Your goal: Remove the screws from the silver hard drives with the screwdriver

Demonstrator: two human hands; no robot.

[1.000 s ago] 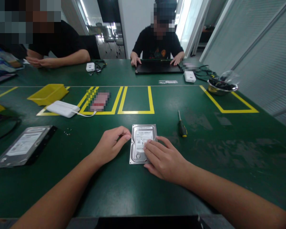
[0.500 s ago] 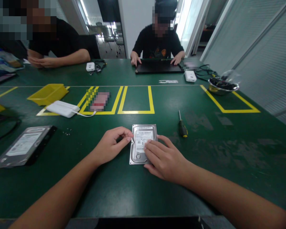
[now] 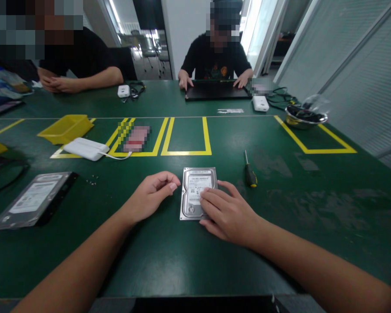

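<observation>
Green table (image 3: 313, 226), scuffed, marked with yellow tape rectangles (image 3: 185, 137); glass-walled room beyond. Hard drive (image 3: 195, 187) lies flat at centre. Right hand (image 3: 230, 213) at its 4 o'clock, fingers spread flat on the label, not gripping. Left hand (image 3: 151, 195) at 9 o'clock, loosely curled, holding nothing, just beside the drive's edge. Screwdriver (image 3: 248, 170) at 2 o'clock.

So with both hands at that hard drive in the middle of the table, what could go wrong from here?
1. The right hand rests flat on the hard drive and the left hand sits beside its edge, so nothing grips the drive; it may slide on the green table.
2. The tiny screws lie loose near the second drive; a sweeping forearm could scatter them.
3. The screwdriver lies unsecured and might roll.
</observation>
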